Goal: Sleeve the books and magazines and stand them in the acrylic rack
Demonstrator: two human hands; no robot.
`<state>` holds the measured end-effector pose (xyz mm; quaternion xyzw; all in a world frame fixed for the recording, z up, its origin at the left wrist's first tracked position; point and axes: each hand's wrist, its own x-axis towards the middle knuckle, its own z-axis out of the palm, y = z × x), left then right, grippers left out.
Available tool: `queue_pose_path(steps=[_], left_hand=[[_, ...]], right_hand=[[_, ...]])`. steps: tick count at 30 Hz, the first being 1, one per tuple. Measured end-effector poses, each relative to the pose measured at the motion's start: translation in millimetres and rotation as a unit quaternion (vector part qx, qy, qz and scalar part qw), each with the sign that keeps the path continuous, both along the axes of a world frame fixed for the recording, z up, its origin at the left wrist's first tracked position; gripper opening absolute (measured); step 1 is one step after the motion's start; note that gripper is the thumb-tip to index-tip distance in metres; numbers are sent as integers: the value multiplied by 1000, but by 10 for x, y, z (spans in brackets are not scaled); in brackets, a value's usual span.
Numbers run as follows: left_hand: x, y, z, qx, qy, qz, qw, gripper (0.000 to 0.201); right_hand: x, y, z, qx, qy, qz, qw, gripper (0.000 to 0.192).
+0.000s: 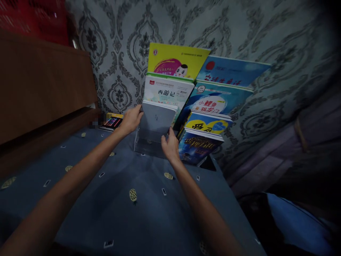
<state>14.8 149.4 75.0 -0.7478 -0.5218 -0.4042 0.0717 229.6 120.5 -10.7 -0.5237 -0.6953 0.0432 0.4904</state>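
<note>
A plain grey-covered book stands upright at the front of a clear stand. My left hand is closed at the book's upper left edge, its fingertips partly hidden. At the lower right edge is my right hand, thumb and fingers pinched around that side. Behind the grey book rise a white book with Chinese characters and a yellow book. To the right, a dark blue book heads a second row, close to my right hand.
More blue books stand in the right row. A black-and-yellow book lies on the pineapple-patterned cloth at left. A brown wooden cabinet borders the left side. Patterned wallpaper is behind, and a purple curtain hangs right.
</note>
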Motion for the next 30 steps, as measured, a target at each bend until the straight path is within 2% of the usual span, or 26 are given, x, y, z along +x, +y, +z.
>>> queue_pose_path(steps=[4,11,19,25,30], left_hand=[[-29,-8,-49,3,-19,-22,1000,21],[-38,-32,-117,-5,-89,-90,992,36],[-52,-33,-155,0,-128,-129,983,30],[-32,-19,-201,-6,-147,-129,981,32],[56,-65,-236,-25,-145,-66,987,30]], right_hand=[[-15,-11,-6,-3,19,1,1000,63],[-17,-84,-25,-11,36,8,999,67],[10,-187,-98,9,39,31,999,67],[53,-299,-143,16,40,51,998,66],[64,-96,58,27,79,64,994,72]])
